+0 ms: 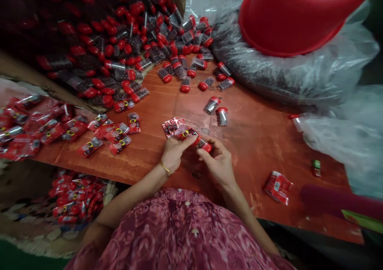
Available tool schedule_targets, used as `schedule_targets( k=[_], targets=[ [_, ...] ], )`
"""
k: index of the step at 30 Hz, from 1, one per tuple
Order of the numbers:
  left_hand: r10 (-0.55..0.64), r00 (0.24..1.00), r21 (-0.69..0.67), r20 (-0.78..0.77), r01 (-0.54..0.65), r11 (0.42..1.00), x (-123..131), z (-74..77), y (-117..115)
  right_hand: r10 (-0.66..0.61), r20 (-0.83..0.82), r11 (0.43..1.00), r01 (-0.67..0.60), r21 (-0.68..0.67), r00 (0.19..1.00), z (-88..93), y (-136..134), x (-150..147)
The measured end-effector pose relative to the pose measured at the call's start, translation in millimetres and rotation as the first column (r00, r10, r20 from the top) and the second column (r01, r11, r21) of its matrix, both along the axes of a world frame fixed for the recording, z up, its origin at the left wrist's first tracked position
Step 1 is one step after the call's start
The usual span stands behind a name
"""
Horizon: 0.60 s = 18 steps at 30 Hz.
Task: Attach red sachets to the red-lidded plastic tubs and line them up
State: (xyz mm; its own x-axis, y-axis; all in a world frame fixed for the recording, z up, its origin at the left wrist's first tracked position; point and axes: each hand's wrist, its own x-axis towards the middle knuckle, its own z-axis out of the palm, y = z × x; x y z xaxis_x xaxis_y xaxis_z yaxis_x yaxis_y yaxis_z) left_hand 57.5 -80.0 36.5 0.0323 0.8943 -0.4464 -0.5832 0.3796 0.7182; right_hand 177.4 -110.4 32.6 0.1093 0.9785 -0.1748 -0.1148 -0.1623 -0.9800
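Note:
Near the table's front edge, my left hand [175, 152] is closed on several red printed packets [176, 126], fanned out beyond its fingers. A red-capped container [204, 145] is between the thumb and fingers of my right hand [218, 162], its end touching the mouth of the front packet. Whether it is partly inside that packet is hard to tell. Just beyond my hands, two red-capped clear containers with dark contents, one leaning [212, 105] and one more upright [222, 116], rest on the orange-brown table [248, 142].
Many red-capped containers [179, 68] spill from a box at the back left. Filled red packets [119, 132] lie at the left, more below the table. A red tub [293, 18] sits on a plastic bag [257, 74] at the back right. One packet stack [278, 187] lies front right.

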Motion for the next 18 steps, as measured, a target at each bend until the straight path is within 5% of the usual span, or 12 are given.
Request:
schedule_targets(
  k=[3, 9, 18],
  targets=[
    [0.056, 0.998, -0.034, -0.005, -0.057, 0.998, -4.6, 2.1, 5.4, 0.044, -0.024, 0.999, -0.044, 0.001, 0.999, -6.1, -2.9, 6.0],
    [-0.107, 0.990, -0.066, 0.089, 0.113, 0.991, -0.8, -2.6, -3.1, 0.028, -0.004, 0.999, -0.028, 0.032, 1.000, -12.4, 2.0, 10.3],
    [-0.120, 0.990, -0.163, 0.073, 0.131, 0.978, -17.6, -10.6, -7.2, 0.174, 0.164, 0.973, -0.195, 0.125, 0.971, -17.7, 12.0, -4.4]
  ],
)
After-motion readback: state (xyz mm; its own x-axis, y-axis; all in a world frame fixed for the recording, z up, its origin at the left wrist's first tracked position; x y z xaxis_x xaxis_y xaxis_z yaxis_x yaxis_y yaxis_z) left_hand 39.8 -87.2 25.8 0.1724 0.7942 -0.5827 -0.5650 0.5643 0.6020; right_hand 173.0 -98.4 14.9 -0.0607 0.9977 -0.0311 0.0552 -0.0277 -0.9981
